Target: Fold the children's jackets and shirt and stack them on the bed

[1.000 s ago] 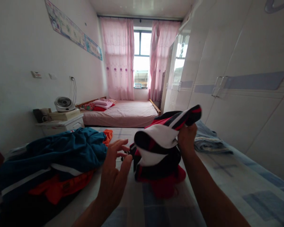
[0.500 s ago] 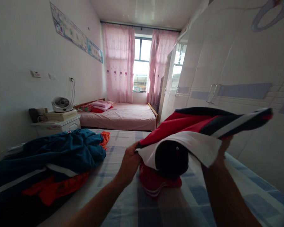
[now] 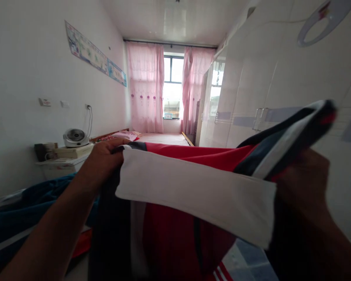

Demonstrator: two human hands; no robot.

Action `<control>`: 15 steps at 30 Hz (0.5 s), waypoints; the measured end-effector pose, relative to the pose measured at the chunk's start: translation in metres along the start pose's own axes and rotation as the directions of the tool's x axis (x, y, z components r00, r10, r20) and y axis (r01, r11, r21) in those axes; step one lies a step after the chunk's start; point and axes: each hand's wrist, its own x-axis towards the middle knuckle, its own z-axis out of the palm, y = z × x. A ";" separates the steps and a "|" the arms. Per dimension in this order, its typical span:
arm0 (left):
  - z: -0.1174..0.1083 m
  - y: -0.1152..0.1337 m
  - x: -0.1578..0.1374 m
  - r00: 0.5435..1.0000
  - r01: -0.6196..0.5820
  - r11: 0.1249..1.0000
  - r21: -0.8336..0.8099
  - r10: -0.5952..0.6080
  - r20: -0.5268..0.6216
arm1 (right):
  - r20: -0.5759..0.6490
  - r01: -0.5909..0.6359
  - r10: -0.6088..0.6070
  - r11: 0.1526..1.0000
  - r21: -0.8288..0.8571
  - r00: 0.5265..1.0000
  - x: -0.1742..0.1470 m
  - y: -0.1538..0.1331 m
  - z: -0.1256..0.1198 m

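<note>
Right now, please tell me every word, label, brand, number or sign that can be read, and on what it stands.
No text is readable.
Wall banner: printed marks, too small and blurred.
Wall plate: small reddish marking, unreadable.
Blue-framed object at the window: too small to read.
Garment between left hand and right hand: no lettering visible.

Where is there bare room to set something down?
Blue-and-white checked sheet shows bare at lower right, below the held red, white and black garment, right of red, white-striped cloth. Farther off, pink bedding shows between pink pillows and a wooden rail. It's crowded at left: dark-blue clothes behind the left forearm.
</note>
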 end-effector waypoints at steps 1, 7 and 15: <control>0.004 -0.005 0.009 0.999 -0.030 0.995 0.093 0.031 -0.010 | 0.032 0.013 -0.012 0.999 -0.039 0.999 0.006 0.008 0.013; 0.069 -0.046 0.087 0.995 -0.051 0.804 0.593 0.090 -0.035 | 0.155 0.120 -0.077 0.949 -0.293 0.985 0.045 0.077 0.125; 0.096 -0.158 0.008 0.933 -0.020 0.782 0.623 -0.209 0.292 | 0.597 0.069 0.155 0.939 -0.336 0.787 -0.075 0.148 0.123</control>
